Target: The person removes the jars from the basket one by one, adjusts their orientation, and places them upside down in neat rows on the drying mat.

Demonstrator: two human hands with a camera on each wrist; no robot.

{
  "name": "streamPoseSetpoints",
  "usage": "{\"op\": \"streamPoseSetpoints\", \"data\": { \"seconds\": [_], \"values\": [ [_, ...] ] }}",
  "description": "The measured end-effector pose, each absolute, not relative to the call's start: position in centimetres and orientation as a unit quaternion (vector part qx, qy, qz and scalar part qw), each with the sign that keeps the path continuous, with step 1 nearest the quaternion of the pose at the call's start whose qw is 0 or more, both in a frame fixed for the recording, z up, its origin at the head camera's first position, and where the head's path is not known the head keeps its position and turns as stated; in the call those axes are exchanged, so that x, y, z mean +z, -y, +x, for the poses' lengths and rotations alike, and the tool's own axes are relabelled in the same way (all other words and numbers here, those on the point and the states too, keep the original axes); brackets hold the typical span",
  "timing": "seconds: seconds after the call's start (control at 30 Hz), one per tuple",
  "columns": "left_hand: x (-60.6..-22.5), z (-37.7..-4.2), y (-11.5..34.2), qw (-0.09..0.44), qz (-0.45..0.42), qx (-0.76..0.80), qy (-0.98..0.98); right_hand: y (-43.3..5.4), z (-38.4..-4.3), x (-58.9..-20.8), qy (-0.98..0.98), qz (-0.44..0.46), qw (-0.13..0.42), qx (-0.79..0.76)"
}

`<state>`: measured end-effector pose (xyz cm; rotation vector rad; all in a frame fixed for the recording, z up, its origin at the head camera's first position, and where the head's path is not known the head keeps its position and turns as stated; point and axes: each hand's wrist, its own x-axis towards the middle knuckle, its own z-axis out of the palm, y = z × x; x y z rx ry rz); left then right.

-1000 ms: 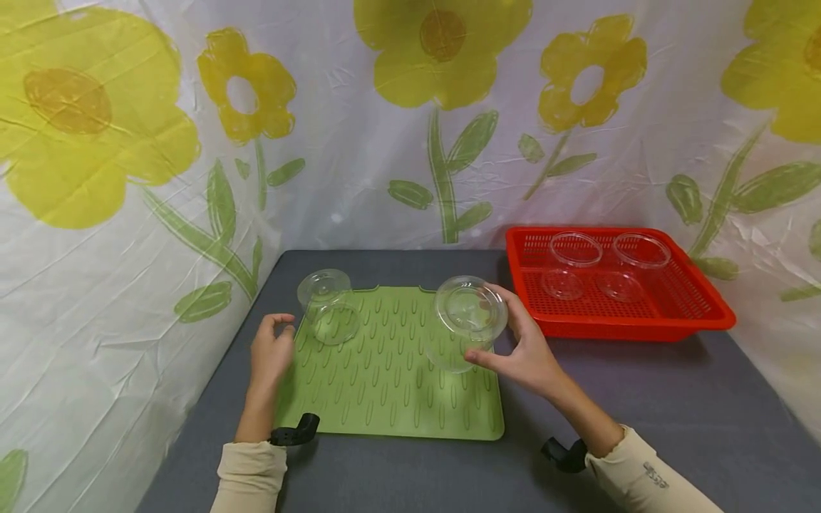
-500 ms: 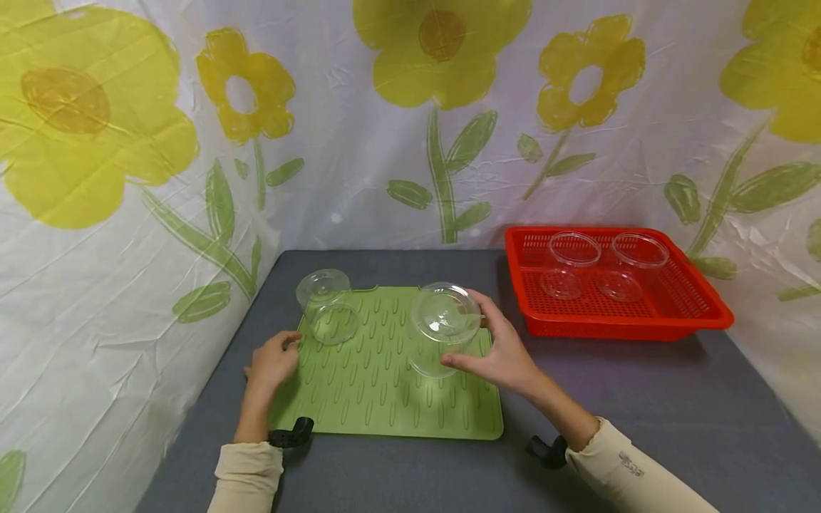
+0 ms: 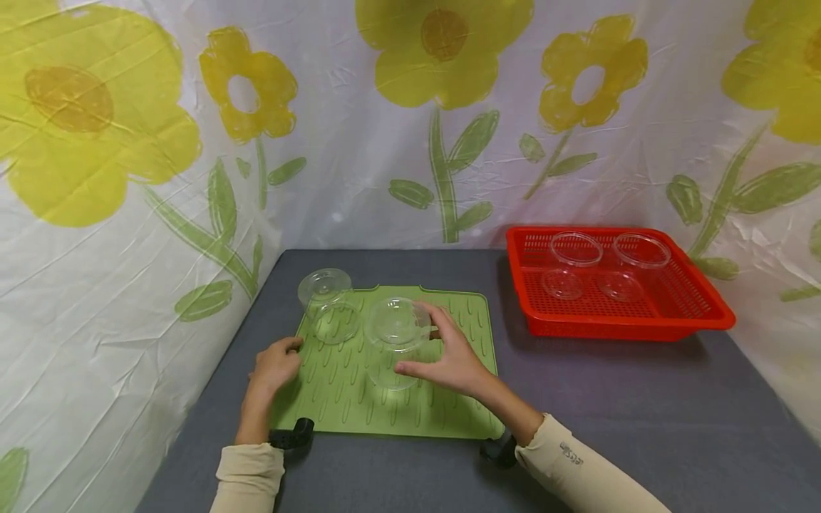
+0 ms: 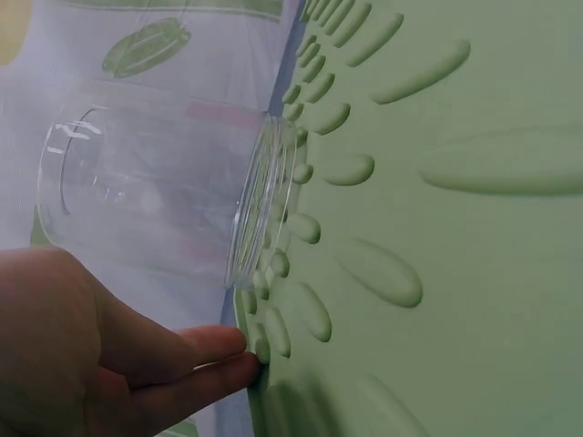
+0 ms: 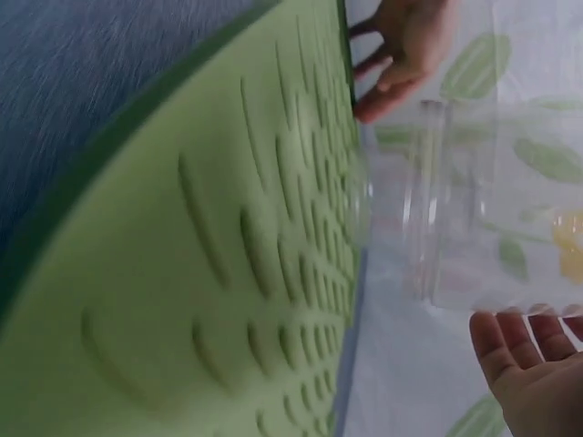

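My right hand grips a clear plastic jar by its side, thumb on the near side and fingers behind. The jar is upside down over the middle of the green ribbed mat; the right wrist view shows its threaded rim facing the mat, with a gap between. A second clear jar stands mouth down at the mat's back left corner. My left hand rests its fingertips on the mat's left edge, just in front of that jar, with its fingers fairly straight.
A red perforated basket stands at the back right of the dark grey table. Two more clear jars, the left one and the right one, stand in it. A flowered white curtain closes off the back and sides.
My right hand has carried its jar leftward and slightly nearer over the mat. My left hand has come down a little from beside the standing jar onto the mat's left edge.
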<state>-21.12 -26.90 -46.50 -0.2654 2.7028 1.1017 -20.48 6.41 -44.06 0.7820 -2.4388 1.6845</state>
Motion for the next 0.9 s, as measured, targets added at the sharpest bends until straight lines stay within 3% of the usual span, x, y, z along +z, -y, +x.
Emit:
{"op": "streamPoseSetpoints", "data": {
  "seconds": [0.63, 0.9],
  "values": [
    [-46.9, -20.9, 26.8, 0.088, -0.101, 0.360, -0.923, 1.4, -20.3, -45.7, 0.792, 0.264, -0.036, 0.550],
    [-47.2, -20.9, 27.2, 0.028, -0.075, 0.330, -0.941, 3.6, -20.4, -45.6, 0.784, 0.293, -0.035, 0.547]
  ]
}}
